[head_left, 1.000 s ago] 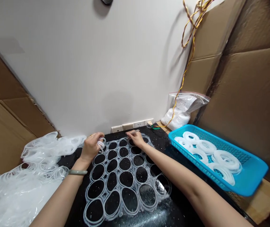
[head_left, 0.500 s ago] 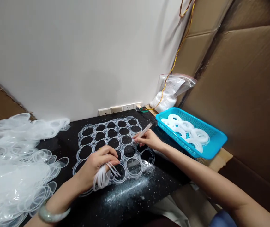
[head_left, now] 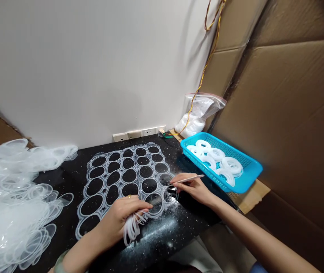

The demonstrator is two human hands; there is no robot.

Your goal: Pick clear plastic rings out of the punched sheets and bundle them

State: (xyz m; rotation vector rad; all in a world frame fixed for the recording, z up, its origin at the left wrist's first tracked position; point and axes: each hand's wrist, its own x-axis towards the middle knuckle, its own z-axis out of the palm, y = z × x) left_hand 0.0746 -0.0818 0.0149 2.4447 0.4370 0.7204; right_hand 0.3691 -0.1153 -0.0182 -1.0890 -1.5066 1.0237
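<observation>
A translucent white sheet of joined rings [head_left: 122, 174] lies flat on the black speckled table [head_left: 179, 223]. My left hand [head_left: 123, 216] rests on the sheet's near edge with its fingers closed round a bunch of loose white rings [head_left: 132, 227]. My right hand [head_left: 191, 187] sits at the sheet's near right corner, pinching a thin white stick tool [head_left: 188, 179] whose tip points at a ring there.
A heap of translucent ring sheets [head_left: 11, 197] fills the left side. A blue basket [head_left: 244, 182] holding stacked white rings stands at the right. Behind it are a clear plastic bag [head_left: 198, 113], a yellow cable [head_left: 207, 64] and cardboard panels [head_left: 287, 113]. Wall sockets [head_left: 139, 133] line the back.
Both hands have drawn back from the sheet's far edge to its near edge. The left hand still holds the ring bunch, and the view has swung leftward and down.
</observation>
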